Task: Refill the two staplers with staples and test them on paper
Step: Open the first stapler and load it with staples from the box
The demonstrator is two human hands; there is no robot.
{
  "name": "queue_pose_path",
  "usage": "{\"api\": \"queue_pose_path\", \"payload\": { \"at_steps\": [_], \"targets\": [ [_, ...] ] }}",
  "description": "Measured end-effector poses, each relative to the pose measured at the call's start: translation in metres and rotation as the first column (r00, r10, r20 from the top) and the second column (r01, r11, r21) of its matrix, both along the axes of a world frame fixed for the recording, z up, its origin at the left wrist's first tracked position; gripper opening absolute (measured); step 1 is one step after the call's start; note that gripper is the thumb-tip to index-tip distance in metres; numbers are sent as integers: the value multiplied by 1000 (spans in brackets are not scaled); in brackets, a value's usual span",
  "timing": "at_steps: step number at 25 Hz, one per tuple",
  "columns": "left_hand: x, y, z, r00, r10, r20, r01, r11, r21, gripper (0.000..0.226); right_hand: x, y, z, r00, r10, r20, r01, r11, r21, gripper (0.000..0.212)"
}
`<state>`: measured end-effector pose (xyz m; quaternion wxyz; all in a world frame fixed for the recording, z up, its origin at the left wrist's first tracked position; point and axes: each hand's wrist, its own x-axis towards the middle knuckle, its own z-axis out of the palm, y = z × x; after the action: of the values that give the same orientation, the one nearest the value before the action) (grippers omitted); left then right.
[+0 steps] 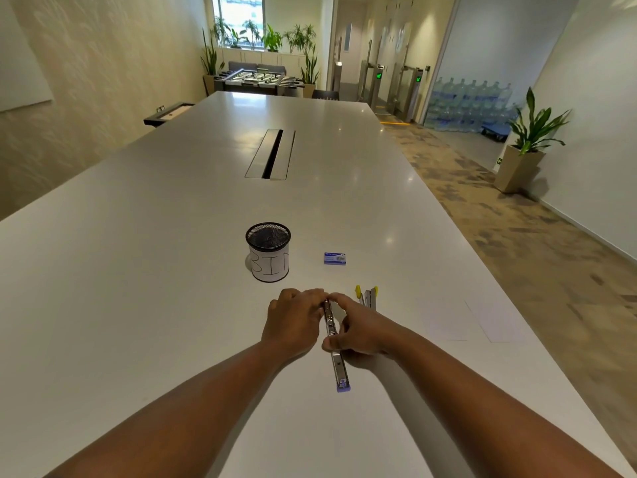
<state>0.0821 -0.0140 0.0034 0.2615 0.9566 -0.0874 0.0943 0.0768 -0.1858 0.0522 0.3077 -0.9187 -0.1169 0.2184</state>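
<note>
A purple stapler [339,367] lies opened out flat on the white table [138,270], its metal rail running toward me and its purple end nearest. My left hand [293,322] grips its far end from the left. My right hand [355,327] pinches the rail's middle from the right. A yellow stapler [368,296] lies opened just right of my right hand. A small blue staple box [334,258] rests farther back. White paper sheets [482,319] lie at the right.
A black mesh cup [269,251] labelled BIN stands behind my left hand. A cable slot [272,153] sits mid-table. The table's right edge drops to a carpeted floor with a potted plant [527,143].
</note>
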Motion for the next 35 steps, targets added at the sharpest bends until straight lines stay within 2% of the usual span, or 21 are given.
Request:
{"api": "queue_pose_path", "payload": {
  "at_steps": [6,12,17,22,27,31,35],
  "targets": [
    [-1,-3,0,998,63,-22,-64,996,-60,39,0,-2,-3,1000,6,-3,-6,1000,19,90],
    [-1,-1,4,1000,5,16,-6,999,44,35,3,-3,-5,1000,24,-1,-24,999,29,88],
    [2,1,-1,998,8,-68,-8,1000,8,42,5,-2,-10,999,31,24,-31,999,6,90],
    [1,-1,0,997,34,-63,-35,999,-28,43,4,-1,-16,996,41,77,-43,999,18,91],
    [0,-1,-1,997,46,-61,-47,999,-25,44,5,-1,-14,997,35,63,-35,999,4,89],
    [3,-1,-3,997,31,-72,-31,1000,1,43,1,0,-10,998,24,63,-25,1000,18,67],
    [4,0,-6,997,25,-68,-25,1000,1,42,-10,-1,-11,990,17,138,-30,995,92,50]
  ]
}}
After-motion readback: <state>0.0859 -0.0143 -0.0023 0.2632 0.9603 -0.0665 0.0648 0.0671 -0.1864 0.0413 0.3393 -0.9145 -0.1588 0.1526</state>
